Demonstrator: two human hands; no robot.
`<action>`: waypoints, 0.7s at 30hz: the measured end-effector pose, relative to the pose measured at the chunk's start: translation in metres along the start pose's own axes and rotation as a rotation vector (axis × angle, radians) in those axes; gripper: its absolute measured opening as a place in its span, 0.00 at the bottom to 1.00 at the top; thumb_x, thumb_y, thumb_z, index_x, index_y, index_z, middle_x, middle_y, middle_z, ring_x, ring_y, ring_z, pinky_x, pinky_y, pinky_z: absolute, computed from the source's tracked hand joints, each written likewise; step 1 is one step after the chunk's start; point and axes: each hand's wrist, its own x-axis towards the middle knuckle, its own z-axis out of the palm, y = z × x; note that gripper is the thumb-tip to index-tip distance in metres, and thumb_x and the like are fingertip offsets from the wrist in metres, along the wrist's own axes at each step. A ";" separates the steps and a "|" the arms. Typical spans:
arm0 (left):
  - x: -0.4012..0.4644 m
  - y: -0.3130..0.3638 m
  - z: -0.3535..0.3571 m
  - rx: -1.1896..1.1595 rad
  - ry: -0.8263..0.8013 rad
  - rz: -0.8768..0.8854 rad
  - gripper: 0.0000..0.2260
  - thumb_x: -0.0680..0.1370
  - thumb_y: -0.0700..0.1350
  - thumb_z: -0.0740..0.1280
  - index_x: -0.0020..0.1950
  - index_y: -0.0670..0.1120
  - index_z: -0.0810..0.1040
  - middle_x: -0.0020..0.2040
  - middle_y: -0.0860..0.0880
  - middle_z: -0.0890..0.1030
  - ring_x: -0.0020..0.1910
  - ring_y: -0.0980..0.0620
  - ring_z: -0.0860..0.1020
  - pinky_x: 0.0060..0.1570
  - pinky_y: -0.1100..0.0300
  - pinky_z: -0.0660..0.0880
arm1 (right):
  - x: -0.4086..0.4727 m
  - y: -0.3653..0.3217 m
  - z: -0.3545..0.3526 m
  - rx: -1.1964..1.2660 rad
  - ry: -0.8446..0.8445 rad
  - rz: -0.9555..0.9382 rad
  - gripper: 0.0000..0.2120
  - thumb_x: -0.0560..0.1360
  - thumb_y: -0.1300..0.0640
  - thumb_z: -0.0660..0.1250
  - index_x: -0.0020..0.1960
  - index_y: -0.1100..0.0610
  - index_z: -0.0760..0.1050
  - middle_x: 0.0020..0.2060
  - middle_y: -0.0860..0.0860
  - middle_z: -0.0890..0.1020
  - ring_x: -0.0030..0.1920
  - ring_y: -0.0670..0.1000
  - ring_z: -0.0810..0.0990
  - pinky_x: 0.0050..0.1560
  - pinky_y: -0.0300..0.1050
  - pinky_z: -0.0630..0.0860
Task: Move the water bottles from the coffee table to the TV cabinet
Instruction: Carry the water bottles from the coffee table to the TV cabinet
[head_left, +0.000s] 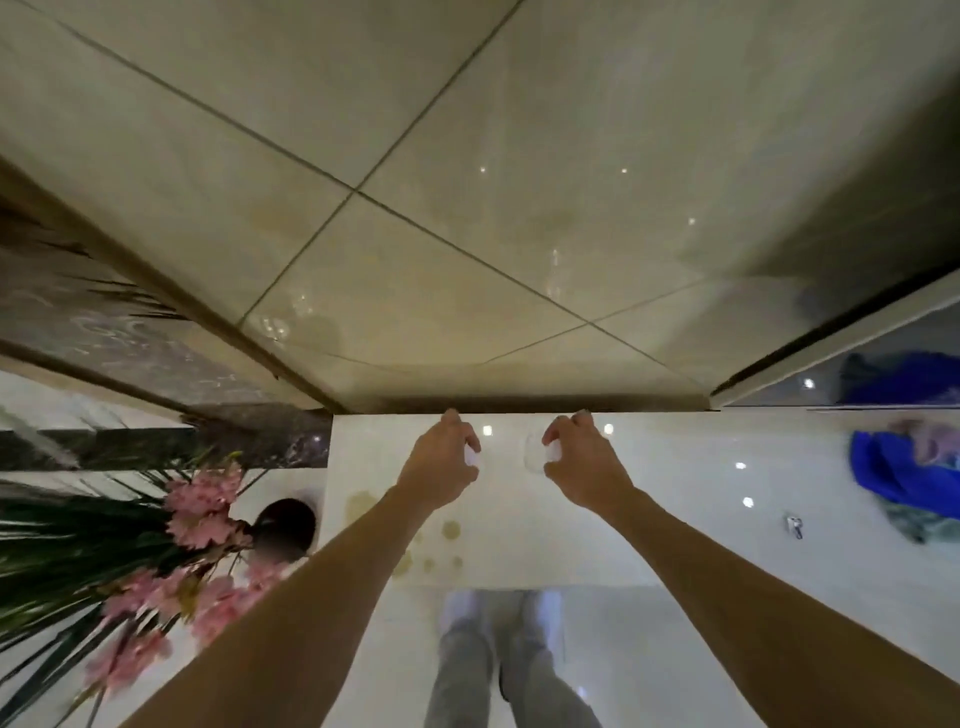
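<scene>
I look straight down at the white glossy top of the TV cabinet (519, 535), which stands against a tiled wall. My left hand (441, 465) is closed around the top of a water bottle (473, 457); only its white cap shows from above. My right hand (584, 462) grips a second clear water bottle (533, 453) by its white cap, and part of its round body shows beside my fingers. Both bottles are near the cabinet's back edge, a short gap apart. Whether they touch the surface I cannot tell.
A dark vase (285, 525) with pink flowers (202, 514) and long green leaves stands at the left. A blue cloth (893, 473) lies at the right. Brownish stains (449, 530) mark the cabinet top. My legs and white shoes (498, 608) stand on the shiny floor below.
</scene>
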 end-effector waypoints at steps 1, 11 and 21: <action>0.013 -0.003 0.007 -0.008 0.006 0.000 0.11 0.72 0.41 0.73 0.53 0.44 0.78 0.57 0.48 0.73 0.55 0.49 0.77 0.51 0.66 0.70 | 0.013 0.003 0.007 -0.006 0.003 -0.009 0.15 0.73 0.61 0.71 0.58 0.57 0.73 0.62 0.54 0.70 0.53 0.55 0.79 0.55 0.39 0.76; 0.088 -0.018 0.058 0.017 -0.009 0.026 0.11 0.74 0.44 0.72 0.55 0.45 0.79 0.60 0.48 0.74 0.55 0.50 0.77 0.58 0.62 0.74 | 0.081 0.019 0.060 -0.040 -0.031 0.004 0.16 0.75 0.60 0.70 0.61 0.56 0.72 0.65 0.54 0.68 0.51 0.55 0.82 0.55 0.39 0.76; 0.098 -0.018 0.060 0.036 -0.017 0.061 0.14 0.76 0.46 0.70 0.60 0.47 0.77 0.62 0.48 0.74 0.55 0.49 0.78 0.62 0.59 0.74 | 0.099 0.004 0.062 -0.025 0.036 0.019 0.18 0.74 0.57 0.71 0.62 0.56 0.72 0.63 0.56 0.70 0.52 0.54 0.80 0.59 0.41 0.76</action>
